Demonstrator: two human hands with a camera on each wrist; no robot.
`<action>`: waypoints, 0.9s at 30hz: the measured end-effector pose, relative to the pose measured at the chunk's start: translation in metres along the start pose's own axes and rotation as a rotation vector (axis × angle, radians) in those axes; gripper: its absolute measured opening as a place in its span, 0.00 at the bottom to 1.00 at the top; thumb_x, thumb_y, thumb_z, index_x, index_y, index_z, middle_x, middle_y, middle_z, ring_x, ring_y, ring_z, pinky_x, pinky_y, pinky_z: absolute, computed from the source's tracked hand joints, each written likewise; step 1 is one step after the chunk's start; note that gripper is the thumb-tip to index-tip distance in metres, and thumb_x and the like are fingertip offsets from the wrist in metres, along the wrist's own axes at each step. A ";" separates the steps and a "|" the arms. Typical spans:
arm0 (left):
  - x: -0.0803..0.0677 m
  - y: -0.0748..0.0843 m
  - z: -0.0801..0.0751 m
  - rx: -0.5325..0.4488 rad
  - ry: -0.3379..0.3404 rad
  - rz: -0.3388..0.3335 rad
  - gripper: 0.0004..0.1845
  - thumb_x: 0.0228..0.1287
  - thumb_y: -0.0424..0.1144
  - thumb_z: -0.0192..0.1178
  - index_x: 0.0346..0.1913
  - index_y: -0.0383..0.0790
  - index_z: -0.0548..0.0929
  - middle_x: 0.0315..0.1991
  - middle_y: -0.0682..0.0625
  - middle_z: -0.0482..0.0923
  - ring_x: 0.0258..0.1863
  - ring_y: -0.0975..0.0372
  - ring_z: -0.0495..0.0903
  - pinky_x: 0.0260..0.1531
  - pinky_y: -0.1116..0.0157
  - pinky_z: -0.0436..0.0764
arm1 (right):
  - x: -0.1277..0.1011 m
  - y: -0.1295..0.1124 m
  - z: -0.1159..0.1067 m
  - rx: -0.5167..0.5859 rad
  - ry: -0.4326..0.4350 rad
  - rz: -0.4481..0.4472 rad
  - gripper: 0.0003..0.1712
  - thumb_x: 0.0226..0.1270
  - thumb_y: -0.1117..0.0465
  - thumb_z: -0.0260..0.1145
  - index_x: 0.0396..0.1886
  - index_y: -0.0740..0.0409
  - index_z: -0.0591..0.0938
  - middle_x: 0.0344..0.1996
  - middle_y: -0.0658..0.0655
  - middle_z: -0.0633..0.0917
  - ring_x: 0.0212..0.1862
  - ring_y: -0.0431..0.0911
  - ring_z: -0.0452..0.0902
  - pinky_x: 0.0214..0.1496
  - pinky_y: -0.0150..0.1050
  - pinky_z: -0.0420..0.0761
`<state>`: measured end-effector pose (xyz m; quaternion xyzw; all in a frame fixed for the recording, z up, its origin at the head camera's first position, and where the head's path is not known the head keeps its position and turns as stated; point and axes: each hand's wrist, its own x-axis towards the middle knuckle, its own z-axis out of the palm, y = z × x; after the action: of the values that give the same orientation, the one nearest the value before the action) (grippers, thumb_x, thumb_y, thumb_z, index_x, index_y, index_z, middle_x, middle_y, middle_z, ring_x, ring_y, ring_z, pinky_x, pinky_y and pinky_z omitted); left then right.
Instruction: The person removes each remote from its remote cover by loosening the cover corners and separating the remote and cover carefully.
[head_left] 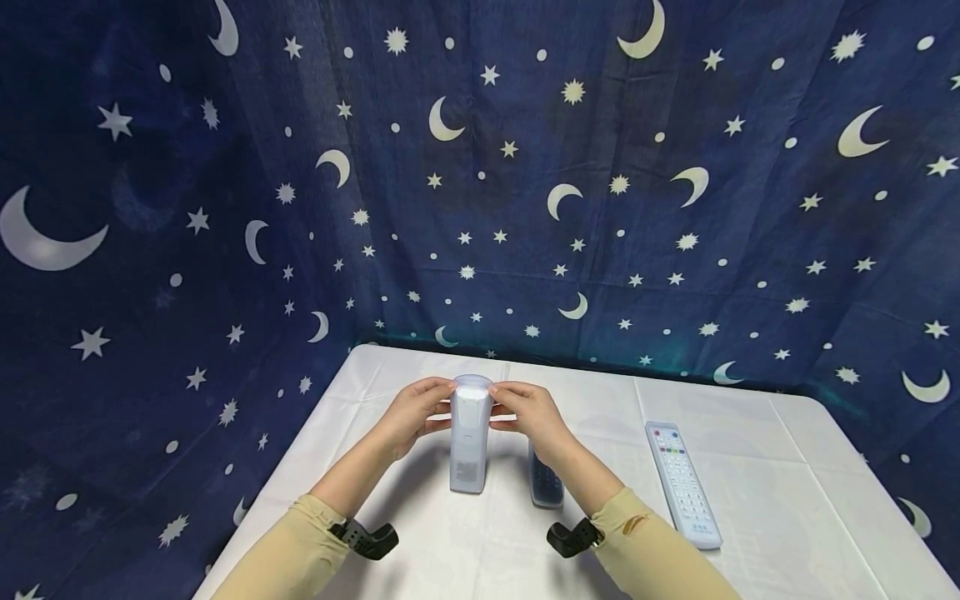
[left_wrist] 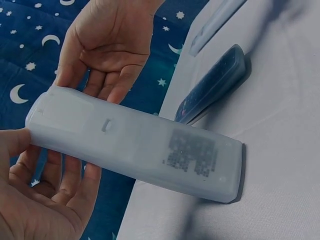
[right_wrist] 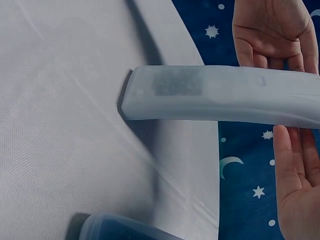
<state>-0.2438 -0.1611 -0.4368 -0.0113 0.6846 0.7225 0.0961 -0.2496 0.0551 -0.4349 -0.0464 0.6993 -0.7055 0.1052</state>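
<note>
A white remote control point(head_left: 468, 442) in a translucent cover stands tilted up, its back towards me and its lower end at the tabletop. My left hand point(head_left: 416, 412) pinches its upper left edge between thumb and fingers. On the opposite edge, my right hand point(head_left: 531, 415) grips it the same way. The left wrist view shows a dark label patch through the cover of this remote control point(left_wrist: 125, 135). A dark remote control point(head_left: 546, 482), also covered, lies by my right forearm, which partly hides it. Farther right lies another white remote control point(head_left: 684, 485), buttons up.
The table point(head_left: 772, 467) has a white cloth with fold lines. A dark blue curtain point(head_left: 517, 192) with moons and stars hangs behind and to the left. Black wrist devices sit on both forearms, the left one point(head_left: 365, 539) and the right one point(head_left: 573, 537).
</note>
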 end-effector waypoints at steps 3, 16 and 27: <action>0.001 -0.001 0.000 -0.007 0.001 -0.011 0.16 0.74 0.44 0.61 0.53 0.35 0.83 0.44 0.47 0.84 0.42 0.58 0.84 0.46 0.57 0.86 | 0.000 0.001 0.000 0.003 -0.004 -0.005 0.19 0.75 0.57 0.66 0.56 0.67 0.84 0.44 0.60 0.87 0.43 0.49 0.86 0.45 0.47 0.88; 0.002 -0.003 -0.002 -0.012 0.000 -0.042 0.19 0.74 0.45 0.61 0.55 0.32 0.80 0.44 0.46 0.83 0.42 0.58 0.83 0.46 0.58 0.86 | -0.001 0.001 0.002 0.017 0.004 0.008 0.21 0.75 0.57 0.66 0.57 0.68 0.83 0.43 0.59 0.87 0.43 0.49 0.85 0.47 0.49 0.87; 0.004 -0.004 -0.003 -0.008 -0.004 -0.057 0.21 0.75 0.44 0.61 0.58 0.30 0.79 0.44 0.47 0.84 0.41 0.60 0.83 0.47 0.58 0.86 | 0.001 0.005 0.001 0.026 0.005 0.033 0.20 0.75 0.57 0.66 0.57 0.67 0.84 0.44 0.59 0.87 0.43 0.48 0.86 0.46 0.47 0.88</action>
<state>-0.2475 -0.1637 -0.4412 -0.0298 0.6808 0.7223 0.1181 -0.2499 0.0536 -0.4396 -0.0315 0.6910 -0.7128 0.1157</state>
